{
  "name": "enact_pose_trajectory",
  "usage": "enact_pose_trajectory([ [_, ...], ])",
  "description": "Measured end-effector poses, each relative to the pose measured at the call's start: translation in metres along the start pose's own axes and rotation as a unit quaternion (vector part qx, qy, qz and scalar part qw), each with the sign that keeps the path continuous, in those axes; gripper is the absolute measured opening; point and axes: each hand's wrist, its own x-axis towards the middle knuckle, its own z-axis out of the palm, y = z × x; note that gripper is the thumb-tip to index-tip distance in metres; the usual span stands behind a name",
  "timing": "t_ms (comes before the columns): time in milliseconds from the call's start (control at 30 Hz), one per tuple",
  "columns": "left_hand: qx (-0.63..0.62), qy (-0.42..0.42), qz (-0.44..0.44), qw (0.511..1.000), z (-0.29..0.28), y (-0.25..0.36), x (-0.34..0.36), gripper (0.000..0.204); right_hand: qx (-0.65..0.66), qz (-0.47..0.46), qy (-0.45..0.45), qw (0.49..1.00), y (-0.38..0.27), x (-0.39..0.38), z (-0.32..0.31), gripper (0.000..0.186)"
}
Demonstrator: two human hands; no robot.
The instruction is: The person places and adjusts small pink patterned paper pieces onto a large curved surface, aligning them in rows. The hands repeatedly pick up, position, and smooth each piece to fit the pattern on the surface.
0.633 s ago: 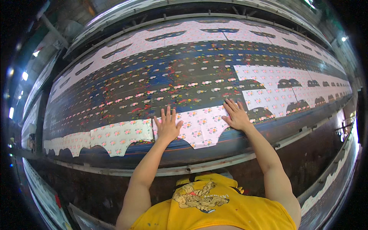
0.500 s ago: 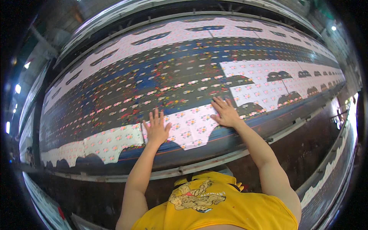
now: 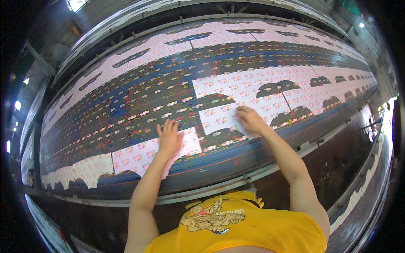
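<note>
My left hand (image 3: 168, 139) has its fingers spread at the upper edge of a pink floral fabric piece (image 3: 133, 156), with no grasp visible. My right hand (image 3: 252, 121) rests on a white floral piece (image 3: 213, 118) to the right, fingers curled against its surface; whatever is between the fingertips is hidden. A paler floral piece (image 3: 90, 166) adjoins the pink one on the left. Several cut shapes with curved notches lie flat along the long dark printing table (image 3: 126, 107), whose surface is speckled with rows of coloured print.
A metal rail (image 3: 223, 183) runs along the near edge, above a dark floor (image 3: 320, 156). More floral pieces (image 3: 202, 36) line the far side. Other long tables or racks curve along the rims, and lamps (image 3: 361, 25) shine at the sides.
My right hand has left the pink piece for the white one to the right, its fingers now curled. My left hand has shifted rightward along the pink piece. The view has shifted rightward too.
</note>
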Motion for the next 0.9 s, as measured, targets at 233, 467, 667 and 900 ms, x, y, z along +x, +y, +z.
enact_pose_trajectory([
  [233,-0.120,0.032,-0.022,0.992,0.059,0.115,0.102,0.035,-0.038,0.111,0.044,0.992,0.168,-0.035,-0.089,0.023],
  [467,-0.104,0.078,-0.081,0.988,0.075,0.144,0.132,0.013,0.062,0.142,0.062,0.986,0.212,-0.033,-0.094,0.022],
  [667,-0.111,0.104,-0.044,0.987,0.078,0.149,0.128,0.011,0.053,0.115,0.064,0.990,0.219,-0.033,-0.090,0.015],
  [900,-0.151,0.062,-0.014,0.986,0.064,0.144,0.128,0.006,-0.071,0.039,0.008,0.997,0.204,-0.034,-0.102,0.013],
])
